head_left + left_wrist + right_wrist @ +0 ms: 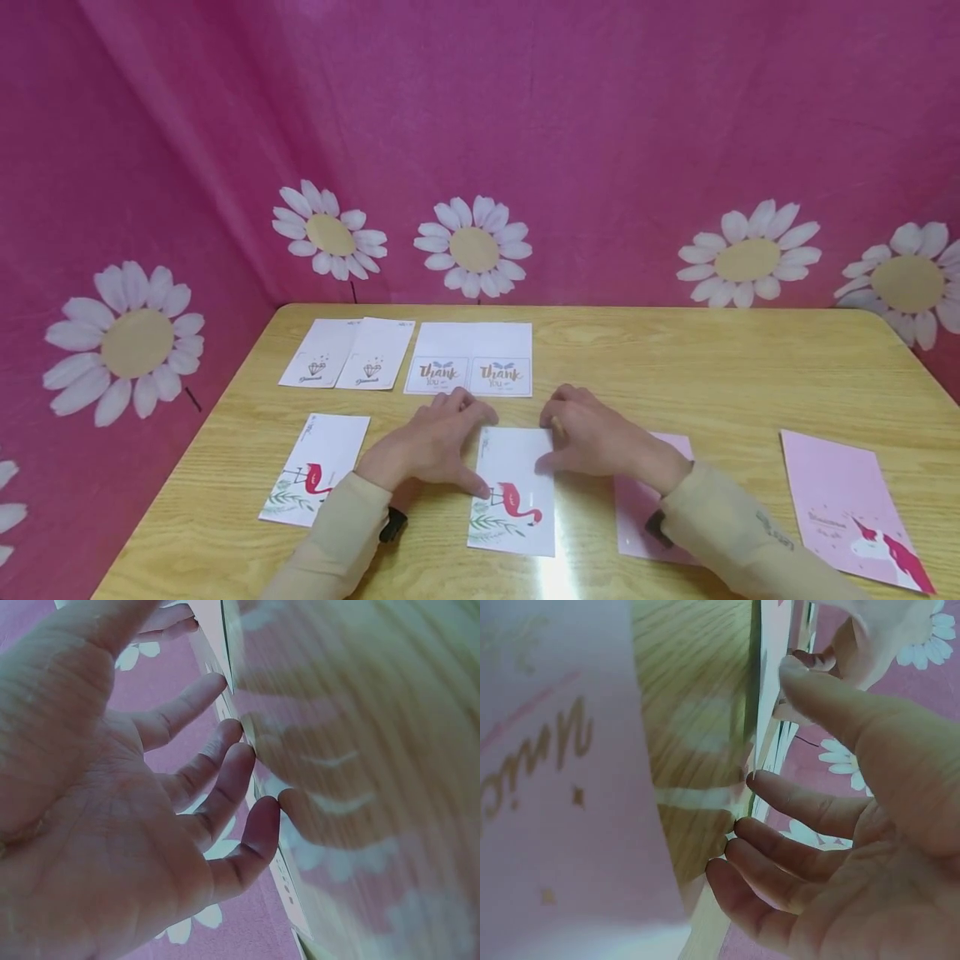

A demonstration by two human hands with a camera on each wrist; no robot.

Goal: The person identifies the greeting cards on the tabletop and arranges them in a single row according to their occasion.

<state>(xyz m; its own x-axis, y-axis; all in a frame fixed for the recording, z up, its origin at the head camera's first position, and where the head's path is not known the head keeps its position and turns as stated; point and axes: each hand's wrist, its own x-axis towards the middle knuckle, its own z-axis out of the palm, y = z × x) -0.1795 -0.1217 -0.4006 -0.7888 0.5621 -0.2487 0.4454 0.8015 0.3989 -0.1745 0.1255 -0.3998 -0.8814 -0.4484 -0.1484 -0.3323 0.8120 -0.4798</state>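
Flamingo cards (512, 500): two, lower centre and lower left; likely light, slippery and easily creased, best taken by the edges
Left hand (423, 442): fingers spread, thumb at the central card's left edge, gripping nothing
Right hand (588, 435): fingers loosely bent, thumb over that card's upper right, not gripping
Pink cards (836, 479): two, lower right, one partly hidden
Thank-you cards (502, 342): seemingly two, centre, though the seam is unclear
Diamond cards (377, 346): two, left of centre

Flamingo card (517, 521) pt. behind R hand (592, 437)
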